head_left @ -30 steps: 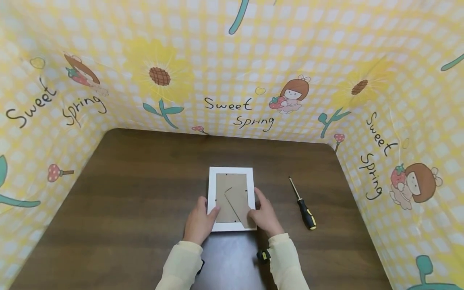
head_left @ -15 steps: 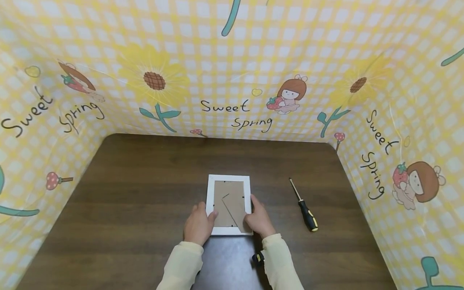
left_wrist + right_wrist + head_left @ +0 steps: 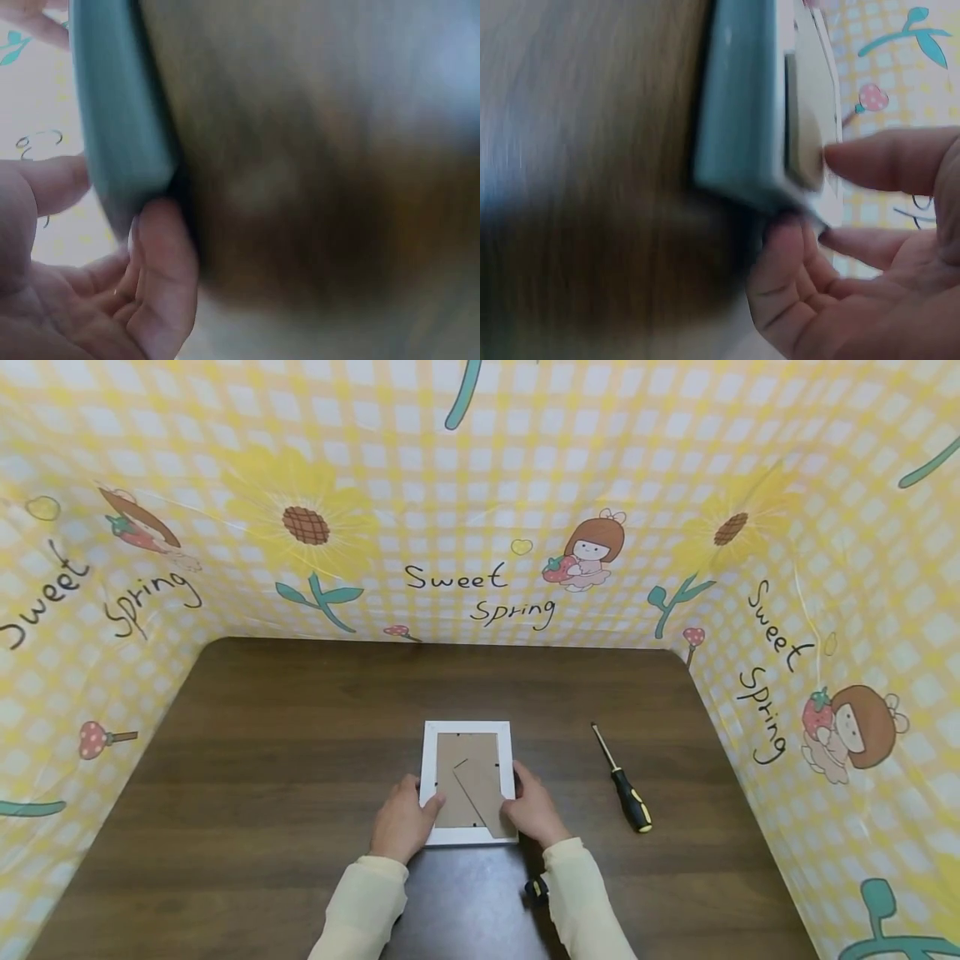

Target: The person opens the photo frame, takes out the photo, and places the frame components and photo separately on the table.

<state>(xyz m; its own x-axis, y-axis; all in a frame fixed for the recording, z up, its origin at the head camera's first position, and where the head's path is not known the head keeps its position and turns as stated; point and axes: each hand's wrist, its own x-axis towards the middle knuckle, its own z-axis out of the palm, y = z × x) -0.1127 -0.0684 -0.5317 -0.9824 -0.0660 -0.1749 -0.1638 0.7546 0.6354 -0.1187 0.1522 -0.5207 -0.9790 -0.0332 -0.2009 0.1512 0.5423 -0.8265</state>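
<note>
A white picture frame [image 3: 467, 836] lies back side up between the two hands, its brown backing board [image 3: 468, 777] showing a diagonal stand flap and small dark tabs at the edges. My left hand [image 3: 405, 818] grips the frame's left side, thumb over the top and fingers at the outer edge. On the opposite side my right hand [image 3: 536, 808] holds the frame the same way, thumb over the stand's lower end. In the right wrist view the frame's side [image 3: 742, 105] stands close over the wood, with fingers curled at its corner. The frame's front faces down, hidden.
A screwdriver [image 3: 626, 785] with a black and yellow handle lies right of the frame on the dark wooden table [image 3: 285, 735]. A small black and yellow object [image 3: 536, 891] sits beside the right sleeve. Yellow checked cloth [image 3: 465, 485] walls the table's back and sides.
The camera view has shifted slightly. The frame has come a little toward the person, with both hands still holding its sides. The screwdriver stays in place on the table.
</note>
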